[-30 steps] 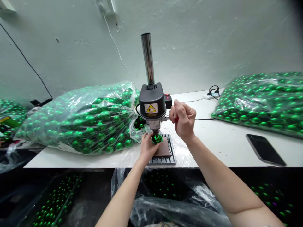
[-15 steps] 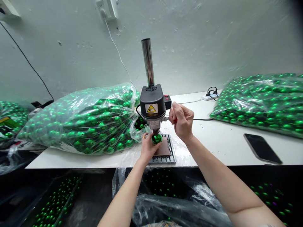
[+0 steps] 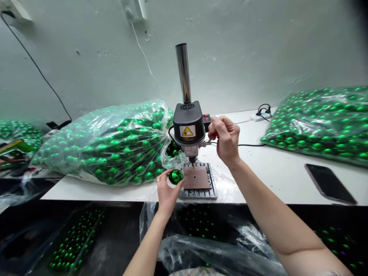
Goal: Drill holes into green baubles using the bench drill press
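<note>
A shiny green ball (image 3: 175, 176) is pinched between the thumb and fingers of my left hand (image 3: 166, 192), just left of the drill press base (image 3: 213, 184). My right hand (image 3: 225, 136) is closed around the feed lever (image 3: 208, 143) on the right side of the drill press (image 3: 188, 122); most of the lever's grip is hidden in the fist. Under the chuck (image 3: 193, 159) lies a brown board (image 3: 202, 178) with a small dark hole, and dark shavings are scattered on the base around it.
A large clear bag of green balls (image 3: 109, 145) lies left of the press, another bag (image 3: 319, 126) at the right. A phone (image 3: 330, 184) rests near the front edge. Below the table are an open plastic bag (image 3: 218, 249) and a bin of balls (image 3: 76, 241). A power strip (image 3: 261, 117) sits behind.
My left hand has drawn the green ball out from under the chuck, to the left and slightly down. My right hand stays on the lever, a little higher against the press. The view has shifted slightly.
</note>
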